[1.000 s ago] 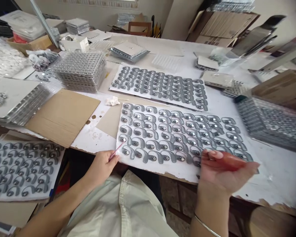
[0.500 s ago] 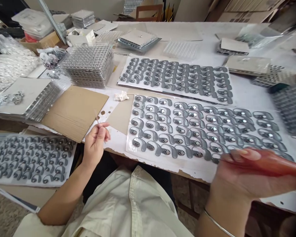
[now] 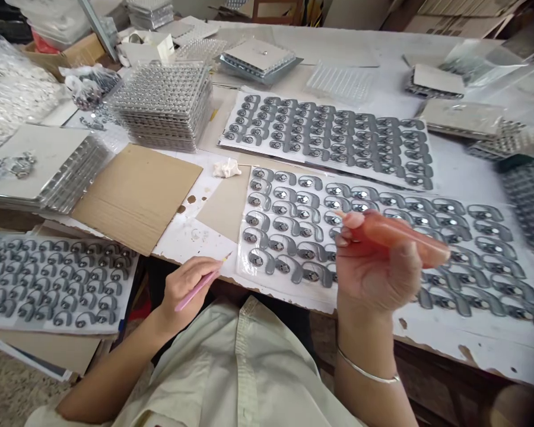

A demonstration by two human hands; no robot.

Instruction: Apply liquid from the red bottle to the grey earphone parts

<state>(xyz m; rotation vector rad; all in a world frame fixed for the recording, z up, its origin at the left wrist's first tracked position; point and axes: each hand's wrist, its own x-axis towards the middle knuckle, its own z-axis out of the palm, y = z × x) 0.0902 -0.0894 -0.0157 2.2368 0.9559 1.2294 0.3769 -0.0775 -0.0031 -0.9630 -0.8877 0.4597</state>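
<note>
- Pink and slim, a pointed tool [image 3: 197, 290] is gripped in the left hand [image 3: 178, 293], with the fingers closed around its handle. Its tip is aimed towards the near left corner of the near sheet [image 3: 244, 268], just beside it. If the hand were swung right, pieces at that corner could be scratched or nudged by the point.
- A reddish, see-through bottle [image 3: 400, 237] is held in the right hand [image 3: 367, 279], between bent fingers and thumb, its narrow end pointed left above the near sheet. Its contents cannot be told; if liquid is held there, drips could be let fall on the grey curved pieces [image 3: 289, 268] by too hard a squeeze or too steep a tilt.
- The near sheet is spread along the near edge of the table [image 3: 182, 243], with the grey curved pieces set in rows on it. By a careless sweep of either hand, rows could be knocked askew; whether the pieces are fixed down cannot be seen.
- Part of the near sheet is hidden behind the right hand and the bottle, so a fault there could be missed.
- The far sheet [image 3: 264, 147] is laid just beyond. By a long, low reach, pieces could be caught by the bracelet [image 3: 367, 375].
- A crumpled white wad [image 3: 226, 168] is placed near the far left corner of the near sheet; if bumped, it could be pushed against the pieces.
</note>
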